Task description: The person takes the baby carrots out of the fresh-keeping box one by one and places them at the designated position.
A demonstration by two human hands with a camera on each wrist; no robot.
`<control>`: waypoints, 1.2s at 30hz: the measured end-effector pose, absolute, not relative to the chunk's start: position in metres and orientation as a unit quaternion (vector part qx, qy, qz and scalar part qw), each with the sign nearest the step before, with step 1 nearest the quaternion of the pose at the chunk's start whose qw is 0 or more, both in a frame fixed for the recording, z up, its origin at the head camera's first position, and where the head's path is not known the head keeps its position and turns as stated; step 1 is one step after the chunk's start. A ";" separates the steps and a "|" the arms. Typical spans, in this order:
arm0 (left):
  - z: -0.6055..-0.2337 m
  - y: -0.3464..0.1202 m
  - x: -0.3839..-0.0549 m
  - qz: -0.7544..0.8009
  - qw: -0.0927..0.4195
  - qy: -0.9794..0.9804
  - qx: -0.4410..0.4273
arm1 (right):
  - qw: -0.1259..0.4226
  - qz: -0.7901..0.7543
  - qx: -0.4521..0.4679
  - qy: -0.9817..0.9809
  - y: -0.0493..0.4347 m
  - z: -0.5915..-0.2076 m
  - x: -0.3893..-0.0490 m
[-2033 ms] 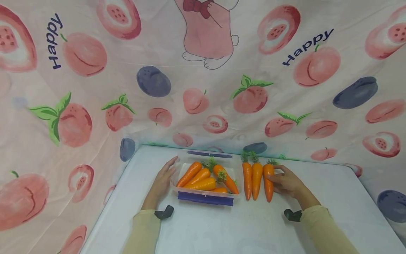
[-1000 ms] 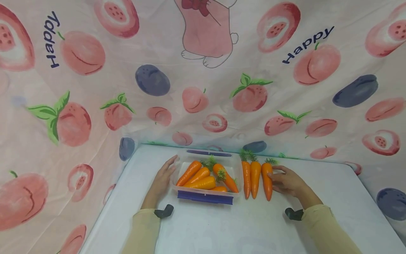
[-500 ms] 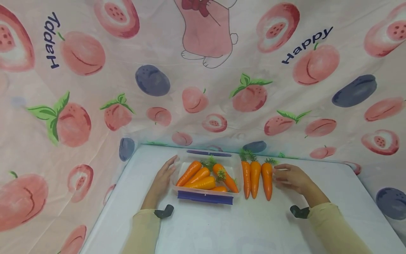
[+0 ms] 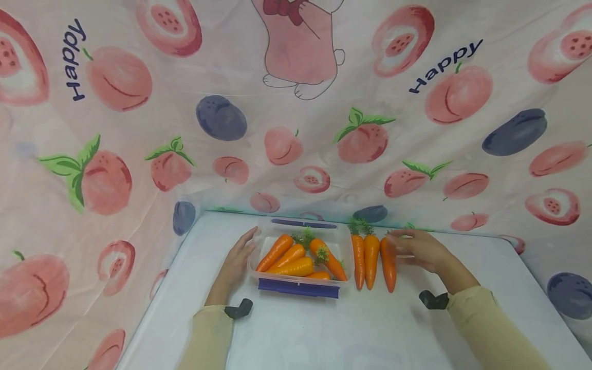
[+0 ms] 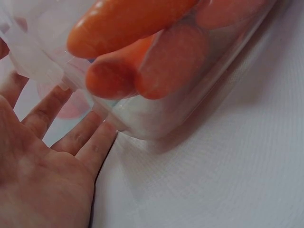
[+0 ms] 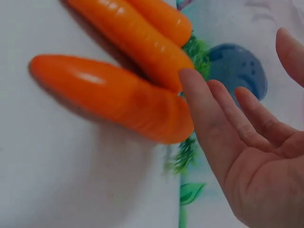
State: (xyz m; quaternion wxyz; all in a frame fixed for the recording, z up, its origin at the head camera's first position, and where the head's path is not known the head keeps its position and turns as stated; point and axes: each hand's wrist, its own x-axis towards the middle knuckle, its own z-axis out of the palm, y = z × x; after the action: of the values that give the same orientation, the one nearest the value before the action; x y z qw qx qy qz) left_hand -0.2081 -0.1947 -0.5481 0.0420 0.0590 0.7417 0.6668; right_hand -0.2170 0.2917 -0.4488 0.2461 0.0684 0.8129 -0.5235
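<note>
A clear plastic box with purple latches holds several orange carrots with green tops. My left hand rests against the box's left side; in the left wrist view its straight fingers touch the wall near a corner. To the right of the box, three carrots lie side by side: a left one, a middle one and a right one. My right hand hovers at the right carrot's leafy end, fingers extended, partly hiding it. Whether it touches the carrot, I cannot tell.
The white table stretches in front of the box and the carrots. A fruit-printed cloth hangs behind and at the sides. A black wrist camera sits at each wrist.
The right hand held the right carrot, and the row shifted slightly left. It then let go and drew back to the right. Now it is over the carrot's top end. The left hand stays put.
</note>
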 end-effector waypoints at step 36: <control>-0.547 -0.195 -0.209 0.668 0.050 0.741 0.054 | 0.326 -0.572 0.000 0.753 0.174 -0.392 -0.252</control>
State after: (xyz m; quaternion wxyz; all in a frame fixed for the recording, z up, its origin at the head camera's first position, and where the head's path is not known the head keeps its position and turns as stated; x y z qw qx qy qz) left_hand -0.2089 -0.1949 -0.5471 0.0503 0.0542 0.7406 0.6678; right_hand -0.2524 0.1739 -0.3916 0.3265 -0.0002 0.7526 -0.5718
